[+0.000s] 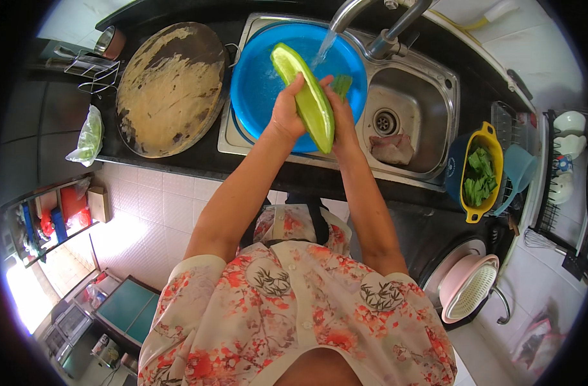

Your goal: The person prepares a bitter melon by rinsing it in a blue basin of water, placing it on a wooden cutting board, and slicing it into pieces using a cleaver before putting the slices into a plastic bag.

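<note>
A long green gourd piece [309,103], hollowed along its length, is held between both hands over a blue plastic basin [253,103]. My left hand [290,108] grips its left side, thumb up on the edge. On its right side, my right hand [341,116] holds it with the fingers partly behind. Water runs from the metal faucet [344,17] into the basin just beyond the gourd. Green leafy pieces [342,86] show beside my right hand, at the basin's right side; whether they touch the hand, I cannot tell.
A round wooden chopping board [173,91] lies left of the basin. In the right sink bowl [426,130] is a piece of raw meat or fish [391,148] near the drain. Farther right stands a yellow colander [496,169] with cut greens [480,176]. A pink basin [460,289] sits at lower right.
</note>
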The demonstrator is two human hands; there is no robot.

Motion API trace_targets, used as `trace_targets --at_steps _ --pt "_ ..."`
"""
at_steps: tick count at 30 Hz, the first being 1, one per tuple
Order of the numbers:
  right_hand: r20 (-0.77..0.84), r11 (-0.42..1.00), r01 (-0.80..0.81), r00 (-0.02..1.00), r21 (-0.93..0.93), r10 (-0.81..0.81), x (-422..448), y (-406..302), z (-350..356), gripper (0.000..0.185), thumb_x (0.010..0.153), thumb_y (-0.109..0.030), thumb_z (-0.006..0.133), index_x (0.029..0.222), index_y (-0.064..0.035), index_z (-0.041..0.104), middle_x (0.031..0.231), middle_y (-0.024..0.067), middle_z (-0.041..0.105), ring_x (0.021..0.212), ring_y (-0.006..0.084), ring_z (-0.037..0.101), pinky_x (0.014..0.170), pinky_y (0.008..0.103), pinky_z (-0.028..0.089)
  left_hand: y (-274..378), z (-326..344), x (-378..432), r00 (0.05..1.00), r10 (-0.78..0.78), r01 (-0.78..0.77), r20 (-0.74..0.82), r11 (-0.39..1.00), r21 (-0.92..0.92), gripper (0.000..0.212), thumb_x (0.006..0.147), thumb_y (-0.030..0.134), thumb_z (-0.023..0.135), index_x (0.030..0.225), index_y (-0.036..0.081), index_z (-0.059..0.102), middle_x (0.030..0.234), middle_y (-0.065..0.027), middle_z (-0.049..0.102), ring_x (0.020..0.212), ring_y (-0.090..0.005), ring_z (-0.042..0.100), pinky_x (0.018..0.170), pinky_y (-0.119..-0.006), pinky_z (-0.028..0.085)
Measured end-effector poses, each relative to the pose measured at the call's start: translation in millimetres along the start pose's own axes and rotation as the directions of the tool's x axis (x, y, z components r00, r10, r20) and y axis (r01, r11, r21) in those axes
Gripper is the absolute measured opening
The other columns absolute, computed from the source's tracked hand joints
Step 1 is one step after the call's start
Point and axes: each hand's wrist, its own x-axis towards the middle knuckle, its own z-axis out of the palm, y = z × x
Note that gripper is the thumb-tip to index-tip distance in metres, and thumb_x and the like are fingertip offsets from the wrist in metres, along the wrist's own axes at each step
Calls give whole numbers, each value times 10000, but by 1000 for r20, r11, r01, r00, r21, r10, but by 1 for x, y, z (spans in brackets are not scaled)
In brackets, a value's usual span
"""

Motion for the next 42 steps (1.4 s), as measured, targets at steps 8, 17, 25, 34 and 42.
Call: trace_targets --at_steps 8,17,25,34,42 --pt "73 909 -242 970 339 232 69 -8 38 178 842 -106 547 980 3 520 882 142 602 791 250 621 706 370 539 94 -40 46 953 135 -56 -271 959 278 389 924 207 476 1212 -47 410 1163 -208 532 1040 -340 564 870 -480 486" --pt "104 951 -283 957 126 271 71 -41 -8 173 862 -104 535 979 21 509 793 128 571 650 207 578 545 297 484 65 13 81 967 30 203 -253 510 836 400 860 323 600 1074 -9 539 936 -125 627 811 -252 643 729 -392 547" --pt "-69 897 -67 997 -436 41 -55 -53 4 350 887 -237 565 1147 -5 526 989 48 583 874 113 548 762 271 443 -5 27 43 952 194 73 -236 605 793 377 891 308 557 1097 -8 553 966 -132 614 863 -213 614 738 -351 513" --pt "122 745 164 986 -647 -111 46 -39 71 376 895 -309 517 1092 8 562 917 65 599 813 131 547 676 278 434 77 0 65 973 192 -122 -127 899 420 481 802 173 671 1178 32 406 1045 -151 541 915 -257 582 787 -384 506" --pt "49 997 31 998 -64 -28 91 -41 42 325 935 -259 494 1139 -7 512 1021 80 586 885 171 592 738 295 495 67 38 101 955 174 -34 -238 866 498 425 738 97 711 1089 39 479 1003 -138 575 920 -232 594 787 -386 521"
